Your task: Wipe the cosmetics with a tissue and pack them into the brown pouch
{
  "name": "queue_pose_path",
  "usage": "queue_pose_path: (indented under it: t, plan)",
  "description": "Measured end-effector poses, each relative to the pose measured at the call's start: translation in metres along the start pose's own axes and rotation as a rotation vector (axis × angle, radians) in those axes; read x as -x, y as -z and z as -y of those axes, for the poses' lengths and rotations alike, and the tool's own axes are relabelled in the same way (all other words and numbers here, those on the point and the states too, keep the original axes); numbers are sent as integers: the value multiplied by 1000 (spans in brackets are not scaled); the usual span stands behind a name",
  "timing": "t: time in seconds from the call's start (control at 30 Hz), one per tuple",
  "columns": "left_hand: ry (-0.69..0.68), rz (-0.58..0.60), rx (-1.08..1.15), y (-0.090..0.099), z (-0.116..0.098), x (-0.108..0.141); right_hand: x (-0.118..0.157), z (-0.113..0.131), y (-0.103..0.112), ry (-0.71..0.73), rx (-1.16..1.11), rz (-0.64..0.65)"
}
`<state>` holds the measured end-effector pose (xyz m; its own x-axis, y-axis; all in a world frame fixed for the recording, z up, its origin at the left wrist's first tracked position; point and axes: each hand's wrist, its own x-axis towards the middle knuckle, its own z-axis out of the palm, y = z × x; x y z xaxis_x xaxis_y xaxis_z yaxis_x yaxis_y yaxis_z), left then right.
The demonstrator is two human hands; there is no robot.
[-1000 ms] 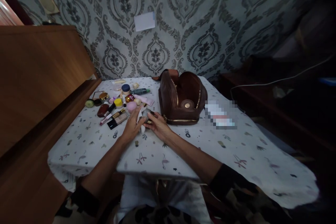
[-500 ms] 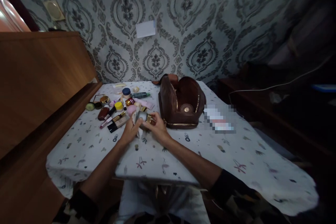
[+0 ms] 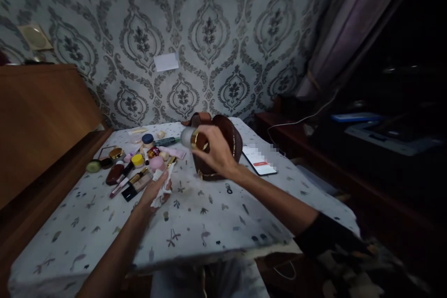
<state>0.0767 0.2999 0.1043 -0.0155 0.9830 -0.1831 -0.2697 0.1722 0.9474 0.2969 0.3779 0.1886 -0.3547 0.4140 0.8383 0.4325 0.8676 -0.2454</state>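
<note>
Dim light fills a room where a table (image 3: 209, 216) wears a white cloth printed with small plant motifs. Beyond the table rises a wall (image 3: 209, 23) papered in grey damask, bearing a pale rectangle (image 3: 166, 62). A brown wooden cabinet (image 3: 38, 111) flanks the table's left; to its right, dark reddish furniture (image 3: 314, 163) stands below a gathered mauve curtain (image 3: 352, 14).

No readable lettering anywhere, gold-capped container (image 3: 187, 137) and phone screen (image 3: 257, 160) included
</note>
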Motion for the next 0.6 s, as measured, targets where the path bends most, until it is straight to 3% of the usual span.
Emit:
queue_pose_path:
  t: [0.1,0.17,0.23,0.33,0.4,0.6]
  plan:
    - [-45,-13,7,-6,-3,0,-33,-27,28,-173,138,-57]
    - [-44,-51,14,-9,-4,1,-51,-41,36,-244,240,51]
    - [-39,-88,-9,-9,-3,2,-62,-50,35,-328,355,237]
    - [-34,-135,-60,-8,-3,2,-68,-57,19,-509,420,543]
    - [-35,-154,-85,-6,-3,1,-69,-63,4,-619,397,668]
    - [-24,-136,-116,-8,-4,3,-59,-92,-35,-824,315,770]
